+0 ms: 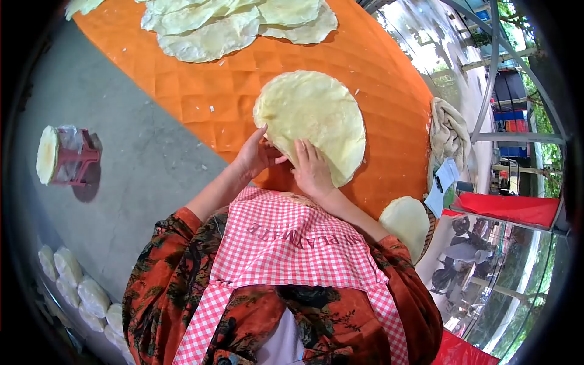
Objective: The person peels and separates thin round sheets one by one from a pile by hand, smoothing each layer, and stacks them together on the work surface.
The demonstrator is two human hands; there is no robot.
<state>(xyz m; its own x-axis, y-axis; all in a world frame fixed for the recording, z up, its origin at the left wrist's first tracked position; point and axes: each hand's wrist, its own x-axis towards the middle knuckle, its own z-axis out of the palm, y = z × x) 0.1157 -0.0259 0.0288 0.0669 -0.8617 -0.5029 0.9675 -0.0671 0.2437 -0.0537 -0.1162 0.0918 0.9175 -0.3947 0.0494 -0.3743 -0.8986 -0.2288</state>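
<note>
A large, round, pale yellow flatbread sheet (pixel 316 121) lies on the orange cloth-covered table (pixel 213 97) in front of me. At its lower left edge is my left hand (pixel 258 155), thumb and fingers apart, with the fingertips at the rim. My right hand (pixel 312 167) rests palm down on the near part of the sheet, its fingers stretched out and lying flat. Whether the sheet is one layer or several I cannot tell.
Overlapping sheets (pixel 213 30) cover the table's far side. A round stack (pixel 404 225) sits in a basket at right, near a crumpled cloth (pixel 449 134) and papers (pixel 443 182). On the floor at left are a pink stool (pixel 79 159) and several bagged stacks (pixel 93 297).
</note>
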